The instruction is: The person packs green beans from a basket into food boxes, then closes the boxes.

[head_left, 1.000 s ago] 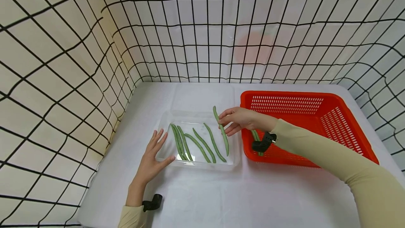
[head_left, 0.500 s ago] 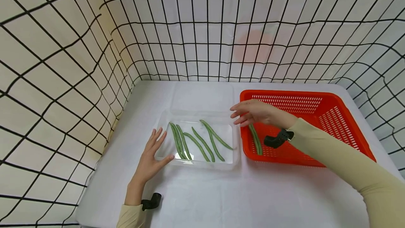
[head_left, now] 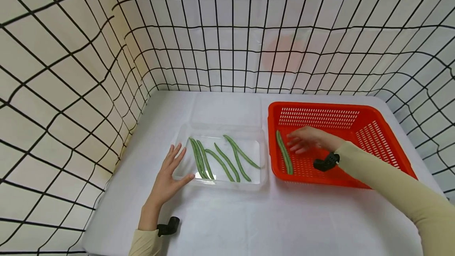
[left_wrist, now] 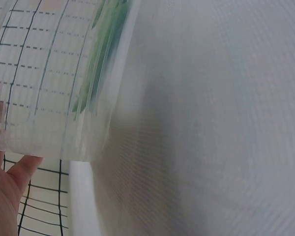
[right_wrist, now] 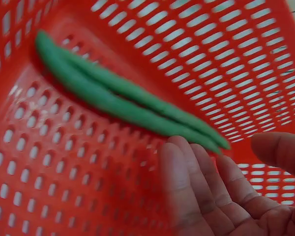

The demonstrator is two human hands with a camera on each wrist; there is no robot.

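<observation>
A clear plastic container (head_left: pixel 220 185) holds several green beans (head_left: pixel 222 163) lying lengthwise; two at its right side cross at the top. My left hand (head_left: pixel 167 179), fingers spread, touches the container's left wall, as the left wrist view also shows. My right hand (head_left: pixel 313 138) is inside the red basket (head_left: pixel 320 108) with nothing held. Just beside its fingertips, a pair of green beans (right_wrist: pixel 123 98) lies together along the basket's left side. In the right wrist view the fingers (right_wrist: pixel 206 182) are loosely extended near the beans' ends.
Behind the container a clear lid-like sheet (head_left: pixel 226 110) lies on the white-covered table (head_left: pixel 231 216). Black wire mesh (head_left: pixel 220 50) stands at the back and both sides. The basket sits close to the container's right.
My right hand has laid a bean in the container across another one, let go, and moved right into the red basket. The left hand stays at the container.
</observation>
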